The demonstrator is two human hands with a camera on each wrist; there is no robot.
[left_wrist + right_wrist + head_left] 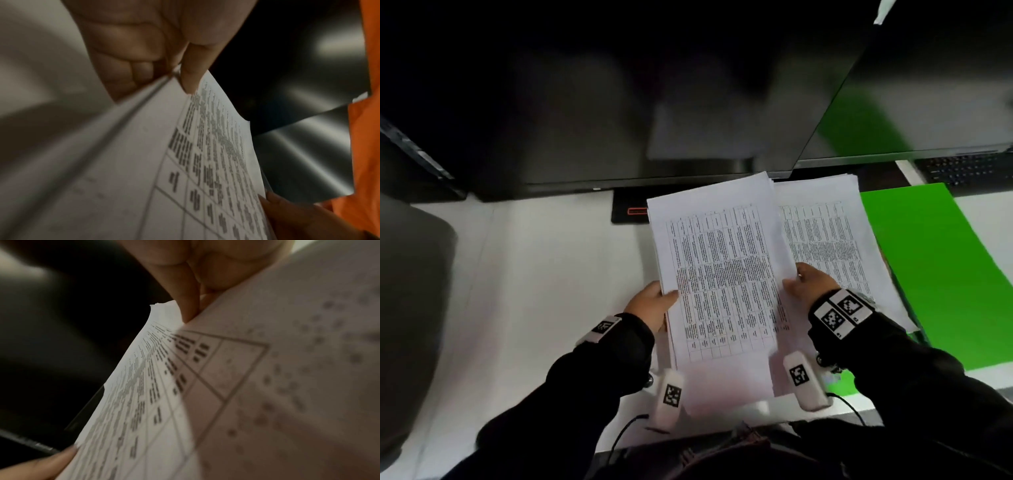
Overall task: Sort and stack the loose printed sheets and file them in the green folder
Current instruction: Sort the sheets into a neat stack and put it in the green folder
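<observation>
A stack of printed sheets (722, 274) with a table of text is held up over the white desk (534, 274) in the head view. My left hand (654, 303) grips its left edge, thumb on top; the left wrist view shows the thumb (191, 71) pressing the sheets (185, 162). My right hand (808, 284) pinches the stack's right edge, thumb (189, 305) on the paper (164, 386). A second pile of printed sheets (832, 240) lies flat to the right, partly on the open green folder (945, 274).
Two dark monitors (619, 102) stand close behind the papers, one angled at the right (928, 85). A black keyboard (969, 168) sits at the far right. A dark chair back (410, 308) is at the left. Cables (626, 431) hang at the desk's near edge.
</observation>
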